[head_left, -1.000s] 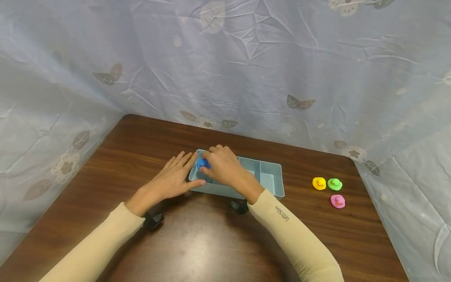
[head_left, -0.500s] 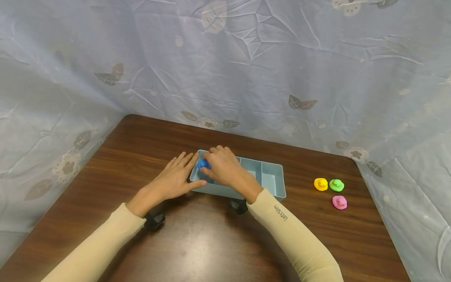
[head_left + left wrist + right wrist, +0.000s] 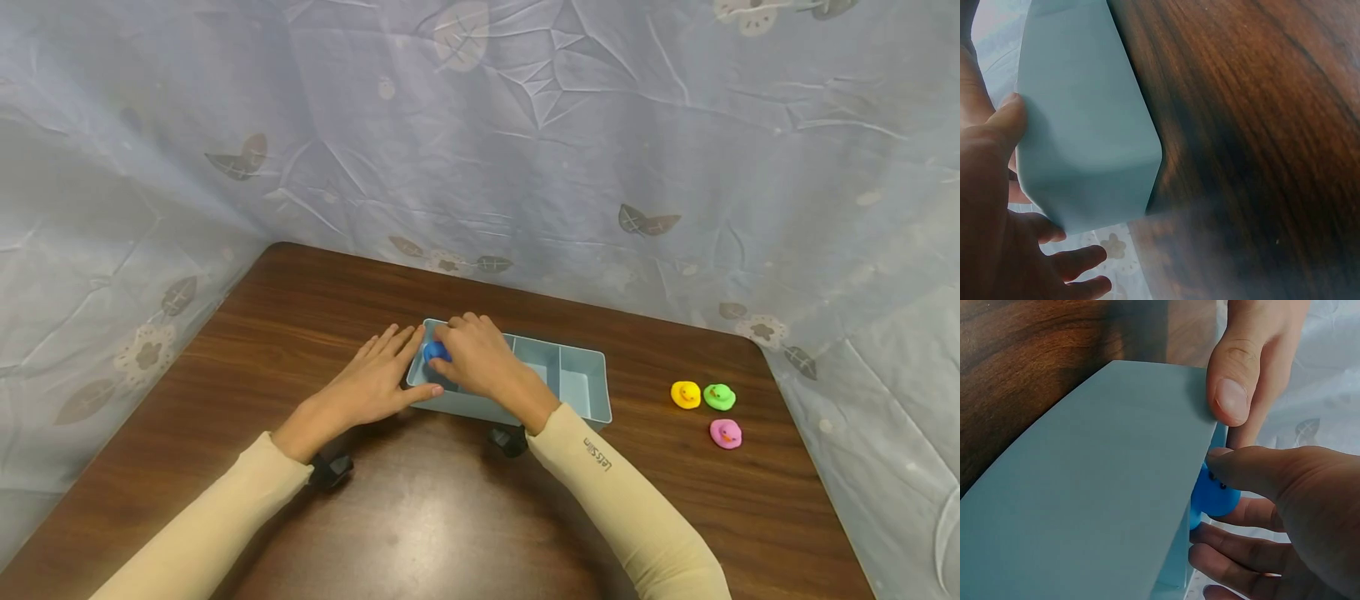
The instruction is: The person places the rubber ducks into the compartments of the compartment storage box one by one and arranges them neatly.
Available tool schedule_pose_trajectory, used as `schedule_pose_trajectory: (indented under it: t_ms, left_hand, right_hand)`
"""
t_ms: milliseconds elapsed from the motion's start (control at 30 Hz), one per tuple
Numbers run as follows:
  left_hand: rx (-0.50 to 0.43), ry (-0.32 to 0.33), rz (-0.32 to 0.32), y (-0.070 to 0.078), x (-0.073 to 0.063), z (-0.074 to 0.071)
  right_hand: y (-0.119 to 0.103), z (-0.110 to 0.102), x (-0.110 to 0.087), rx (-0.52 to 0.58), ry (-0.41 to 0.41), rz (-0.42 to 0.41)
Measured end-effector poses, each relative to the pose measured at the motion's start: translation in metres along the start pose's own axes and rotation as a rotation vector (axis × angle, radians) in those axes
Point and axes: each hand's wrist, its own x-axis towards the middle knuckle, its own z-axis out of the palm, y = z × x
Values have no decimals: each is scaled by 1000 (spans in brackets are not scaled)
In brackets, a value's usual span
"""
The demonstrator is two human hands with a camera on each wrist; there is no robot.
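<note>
A pale blue-grey divided box (image 3: 585, 383) stands on the table, with several compartments in a row. Over its left end, my right hand (image 3: 483, 358) pinches a blue toy duck (image 3: 435, 352) between thumb and fingers. The duck (image 3: 1219, 495) shows its dark eyes in the right wrist view, low in the leftmost compartment and partly hidden by the wall. My left hand (image 3: 375, 375) rests against the box's left end, fingers straight and spread. Its thumb (image 3: 1010, 119) lies at the rim of the long near wall in the left wrist view.
To the right of the box, a yellow duck (image 3: 686, 395), a green duck (image 3: 720, 397) and a pink duck (image 3: 726, 433) sit on the brown wooden table (image 3: 420, 517). A patterned grey curtain (image 3: 525, 167) hangs behind the table and along its sides.
</note>
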Motion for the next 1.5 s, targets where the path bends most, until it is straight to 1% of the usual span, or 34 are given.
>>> schedule_pose_trajectory:
  t_ms: [333, 467, 600, 767, 867, 1067, 1300, 1500]
  left_hand:
    - [-24, -10, -6, 0, 0, 1]
    - [-27, -11, -7, 0, 0, 0]
    - [-20, -2, 0, 0, 0, -1]
    - [-14, 5, 7, -1, 0, 0]
    - [-11, 4, 9, 0, 0, 0]
    - [-12, 7, 4, 0, 0, -1]
    - [-19, 5, 10, -1, -1, -1]
    - [-22, 12, 18, -1, 0, 0]
  right_hand:
    - [1, 4, 1, -2, -29, 4]
    - [1, 4, 1, 7, -22, 2]
    - [0, 3, 1, 29, -15, -26]
    - [-3, 3, 2, 50, -50, -74]
    - [-4, 3, 3, 40, -51, -78]
    - [-3, 4, 4, -8, -25, -50]
    - [-5, 11, 9, -18, -47, -62]
    - [-7, 16, 13, -62, -34, -56]
